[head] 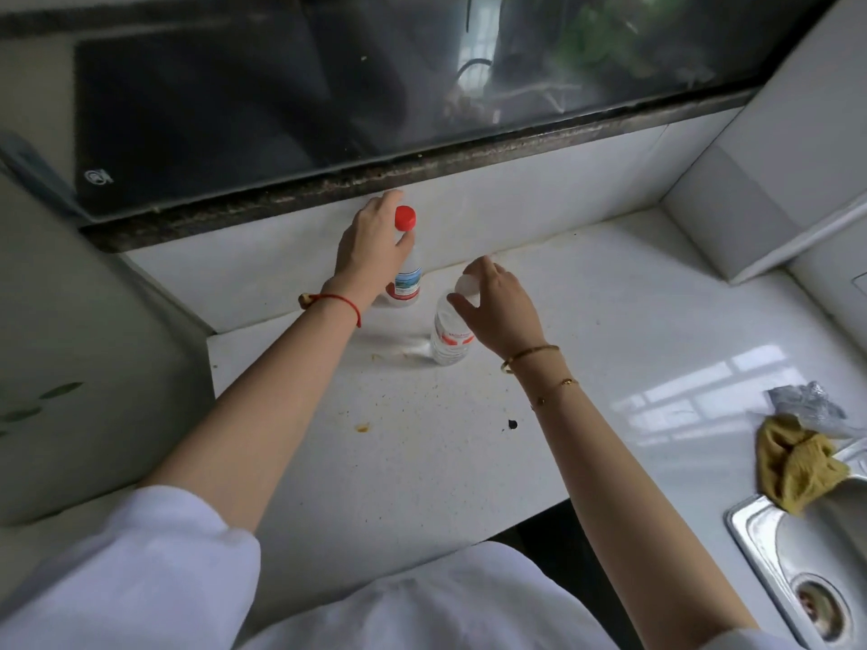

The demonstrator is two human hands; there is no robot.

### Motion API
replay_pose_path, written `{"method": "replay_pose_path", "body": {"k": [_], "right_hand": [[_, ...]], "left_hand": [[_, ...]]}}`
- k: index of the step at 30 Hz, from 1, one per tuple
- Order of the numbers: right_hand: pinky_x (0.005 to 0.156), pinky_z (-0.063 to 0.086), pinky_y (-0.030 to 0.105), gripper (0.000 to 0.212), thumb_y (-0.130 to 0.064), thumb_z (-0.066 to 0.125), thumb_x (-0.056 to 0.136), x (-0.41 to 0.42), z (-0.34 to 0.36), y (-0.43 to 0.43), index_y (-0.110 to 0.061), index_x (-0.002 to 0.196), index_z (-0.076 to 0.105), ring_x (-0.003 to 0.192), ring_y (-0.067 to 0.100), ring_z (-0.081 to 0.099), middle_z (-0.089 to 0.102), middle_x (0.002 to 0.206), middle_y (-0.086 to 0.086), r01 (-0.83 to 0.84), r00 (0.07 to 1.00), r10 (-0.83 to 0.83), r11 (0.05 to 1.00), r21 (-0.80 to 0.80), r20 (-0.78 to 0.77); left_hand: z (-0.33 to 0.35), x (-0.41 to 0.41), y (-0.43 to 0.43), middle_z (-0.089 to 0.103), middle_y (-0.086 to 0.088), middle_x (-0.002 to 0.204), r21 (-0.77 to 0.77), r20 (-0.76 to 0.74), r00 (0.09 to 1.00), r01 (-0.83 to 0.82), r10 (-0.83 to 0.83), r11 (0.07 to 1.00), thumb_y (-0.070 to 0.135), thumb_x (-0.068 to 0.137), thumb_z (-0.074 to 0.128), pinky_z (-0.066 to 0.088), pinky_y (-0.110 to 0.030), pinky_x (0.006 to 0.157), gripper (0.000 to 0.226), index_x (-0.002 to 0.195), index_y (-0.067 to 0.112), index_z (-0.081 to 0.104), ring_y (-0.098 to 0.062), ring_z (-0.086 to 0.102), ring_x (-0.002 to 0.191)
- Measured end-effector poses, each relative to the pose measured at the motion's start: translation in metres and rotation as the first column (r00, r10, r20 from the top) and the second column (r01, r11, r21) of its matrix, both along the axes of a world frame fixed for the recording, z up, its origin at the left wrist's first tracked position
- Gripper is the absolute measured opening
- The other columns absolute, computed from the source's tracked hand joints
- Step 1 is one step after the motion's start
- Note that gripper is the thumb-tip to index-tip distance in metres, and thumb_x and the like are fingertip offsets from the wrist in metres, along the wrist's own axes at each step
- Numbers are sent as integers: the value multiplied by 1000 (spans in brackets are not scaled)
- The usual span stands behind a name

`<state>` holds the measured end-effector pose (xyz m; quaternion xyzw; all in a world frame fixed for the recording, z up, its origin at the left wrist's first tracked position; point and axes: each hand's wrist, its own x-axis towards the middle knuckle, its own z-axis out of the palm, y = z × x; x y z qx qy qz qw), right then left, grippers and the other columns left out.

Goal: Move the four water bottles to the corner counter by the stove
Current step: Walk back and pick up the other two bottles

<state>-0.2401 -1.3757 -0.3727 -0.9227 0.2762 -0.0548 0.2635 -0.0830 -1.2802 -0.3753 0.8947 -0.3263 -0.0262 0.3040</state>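
Two clear water bottles stand upright on the white counter (422, 438) near the back wall. The red-capped bottle (407, 255) with a blue label is farther back; my left hand (370, 243) wraps around its neck just under the cap. The white-capped bottle (448, 337) with a red label stands closer and to the right; my right hand (497, 304) holds its top, fingers around the cap. No other bottles are in view.
A dark window and stone sill (375, 175) run above the counter's back. A steel sink (797, 555) lies at the right, with a yellow cloth (793, 466) and a grey scourer (807, 405) at its rim. Food specks dot the counter.
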Motion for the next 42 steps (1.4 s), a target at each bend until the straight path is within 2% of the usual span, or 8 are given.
{"method": "replay_pose_path", "body": {"k": [6,11,17,22,30,34,37,42], "right_hand": [[70,49,35,41,-34,67,83,3,-9,0,-8,111,52,91,29,56,57,108,12,37,999,-37,999,-30,2],[67,42,30,38,-28,69,81,4,-8,-2,-5,107,55,85,28,55,54,106,12,53,998,-53,999,-12,31],[73,50,33,33,-21,71,78,0,-7,3,-4,102,57,85,27,56,55,105,12,55,995,-57,998,34,84],[71,48,31,30,-18,70,77,-14,-9,9,-6,101,57,83,26,57,55,105,10,22,994,-25,999,30,107],[66,40,26,32,-21,72,76,-46,0,20,-8,102,58,78,19,52,56,106,7,-75,987,75,997,-8,139],[66,41,27,31,-19,73,75,-70,8,29,-8,100,59,78,22,55,56,104,7,-158,976,157,987,-4,148],[68,47,31,30,-19,73,74,-87,12,41,-8,99,60,79,23,57,56,104,7,-238,962,235,971,3,142],[63,45,28,30,-17,75,73,-110,20,66,-8,98,60,70,19,53,56,101,6,-358,926,352,933,24,137]], "left_hand": [[-5,13,-10,56,-8,133,63,-48,999,28,-25,998,24,86,70,49,-42,101,47,128,17,50,-26,53,123],[-4,13,-9,60,-8,125,27,-44,999,26,-25,999,16,83,73,50,-39,99,42,122,14,58,-24,56,116],[-8,-10,12,63,-11,119,-18,5,999,44,-44,999,14,82,73,51,-38,94,38,118,12,61,-26,57,111],[-7,-40,41,65,-9,117,-92,30,999,25,-22,995,15,81,74,53,-37,92,40,118,13,62,-23,59,106],[-2,-97,92,70,-3,104,-173,9,998,-55,58,983,10,76,75,56,-37,81,32,107,14,68,-20,64,89],[-2,-131,118,71,-1,104,-195,15,994,-103,108,976,8,74,75,56,-37,79,34,106,15,69,-19,65,86],[1,-160,137,71,0,106,-202,31,987,-146,155,968,10,73,76,56,-31,80,36,108,16,69,-17,65,87],[14,-208,170,73,-1,101,-245,8,962,-262,272,934,7,72,77,56,-27,75,35,105,14,71,-17,67,79]]}}
